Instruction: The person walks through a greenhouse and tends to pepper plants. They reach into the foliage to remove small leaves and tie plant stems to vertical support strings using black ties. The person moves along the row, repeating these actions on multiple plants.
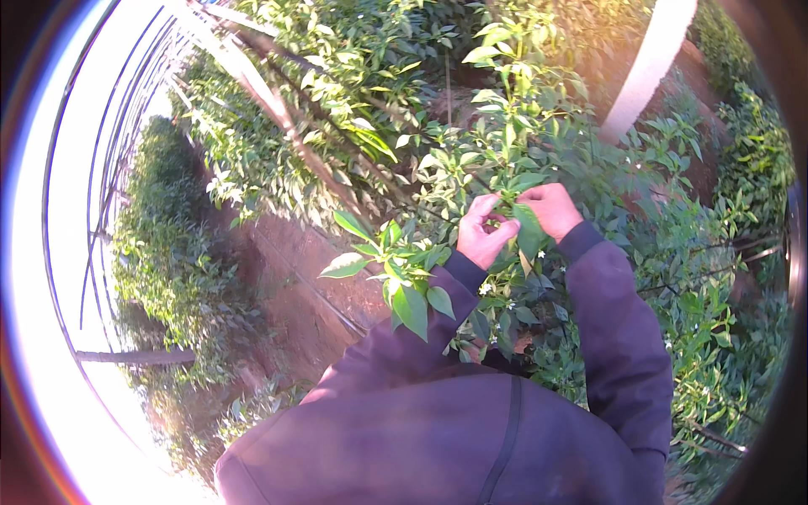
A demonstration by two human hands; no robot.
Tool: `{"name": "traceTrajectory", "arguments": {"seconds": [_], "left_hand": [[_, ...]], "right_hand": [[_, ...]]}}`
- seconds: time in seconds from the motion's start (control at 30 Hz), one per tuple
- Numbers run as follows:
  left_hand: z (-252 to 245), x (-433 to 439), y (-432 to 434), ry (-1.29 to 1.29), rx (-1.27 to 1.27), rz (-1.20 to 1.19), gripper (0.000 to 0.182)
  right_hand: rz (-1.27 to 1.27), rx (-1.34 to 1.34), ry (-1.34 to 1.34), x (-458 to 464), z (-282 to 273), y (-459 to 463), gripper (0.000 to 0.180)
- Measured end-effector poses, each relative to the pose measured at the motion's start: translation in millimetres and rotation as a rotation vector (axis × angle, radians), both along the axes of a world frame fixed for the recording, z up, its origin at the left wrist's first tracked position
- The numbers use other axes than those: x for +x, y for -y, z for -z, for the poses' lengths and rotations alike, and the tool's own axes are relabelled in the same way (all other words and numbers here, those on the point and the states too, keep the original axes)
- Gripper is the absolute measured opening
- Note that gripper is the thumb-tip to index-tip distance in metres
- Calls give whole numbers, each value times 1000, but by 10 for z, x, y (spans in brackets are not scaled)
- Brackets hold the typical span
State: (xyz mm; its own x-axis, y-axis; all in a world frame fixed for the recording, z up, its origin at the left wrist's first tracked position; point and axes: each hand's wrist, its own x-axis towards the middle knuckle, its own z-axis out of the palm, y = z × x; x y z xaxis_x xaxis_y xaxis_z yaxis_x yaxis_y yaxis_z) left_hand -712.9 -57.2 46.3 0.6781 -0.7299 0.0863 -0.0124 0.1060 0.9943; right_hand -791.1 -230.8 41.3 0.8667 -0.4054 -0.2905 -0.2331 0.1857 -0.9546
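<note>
My left hand (482, 232) has its thumb and fingers curled at a leafy stem of a pepper plant, to the right of centre. Close beside it, my right hand (550, 208) bends its fingers in at the same stem, their tips partly hidden by leaves. A broad green leaf (529, 232) hangs between the two hands. What the fingertips pinch, if anything, is too small to tell. Over my left sleeve lies a leafy shoot (409, 303). Small white flowers (485, 288) show just below my hands.
Dense pepper plants (353, 120) stand ahead and on the right. A pale slanting post (650, 69) rises at upper right, and a long pole (271, 101) crosses the upper left. Bare reddish soil (303, 284) runs between the rows. Curved hoops (95, 158) line the bright left side.
</note>
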Motion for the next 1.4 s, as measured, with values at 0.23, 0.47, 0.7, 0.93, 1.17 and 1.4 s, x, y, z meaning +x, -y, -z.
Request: {"name": "traceTrajectory", "arguments": {"seconds": [0.23, 0.47, 0.7, 0.93, 1.17, 1.4], "left_hand": [[81, 15, 21, 40, -69, -129, 12], [46, -11, -10, -91, -79, -144, 14], [-10, -68, 10, -132, -112, -143, 16], [80, -4, -12, -65, -118, -199, 6], [-53, -14, 9, -144, -131, -228, 10], [-188, -60, 8, -225, -164, -247, 11]], "right_hand": [[68, 124, 40, -53, -285, -267, 11], [190, 537, 133, -342, -429, -303, 11], [238, 901, 613, -641, -531, -207, 8], [346, 676, 917, -892, -821, -11, 8], [515, 70, 1176, -1138, -1029, 222, 28], [1034, -415, 802, -1478, -917, 186, 19]]}}
